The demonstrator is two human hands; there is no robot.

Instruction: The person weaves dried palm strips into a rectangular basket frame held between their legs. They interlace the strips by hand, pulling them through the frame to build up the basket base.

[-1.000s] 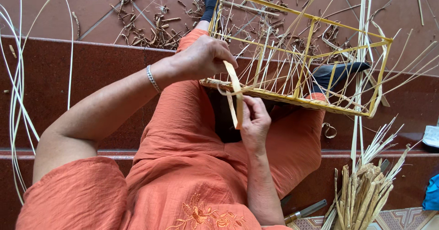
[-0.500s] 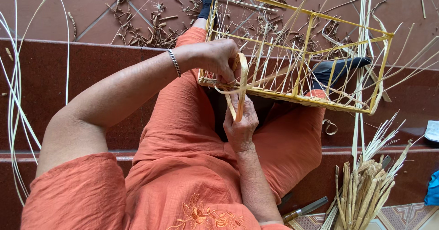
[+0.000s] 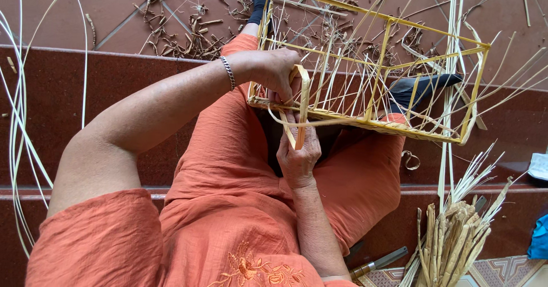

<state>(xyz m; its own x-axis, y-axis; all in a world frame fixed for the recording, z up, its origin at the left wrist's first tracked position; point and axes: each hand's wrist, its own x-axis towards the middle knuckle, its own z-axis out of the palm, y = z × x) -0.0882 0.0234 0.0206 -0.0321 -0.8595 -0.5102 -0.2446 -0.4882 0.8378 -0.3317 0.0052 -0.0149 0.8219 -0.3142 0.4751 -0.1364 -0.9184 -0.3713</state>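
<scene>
Left hand (image 3: 273, 70): fingers closed on the top of the strip loop, at the frame's near corner.
Right hand (image 3: 298, 153): fingers pinch the lower strip (image 3: 302, 107).
Frame (image 3: 388, 41): yellow, rests on the lap.
Bundle (image 3: 451, 235): on the step, right.

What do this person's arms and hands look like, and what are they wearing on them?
Both hands are bare, without gloves. The left hand has a silver chain bracelet at its wrist. The right hand wears no jewellery that shows. Loose orange sleeves end above the elbows, leaving the forearms uncovered.
</scene>
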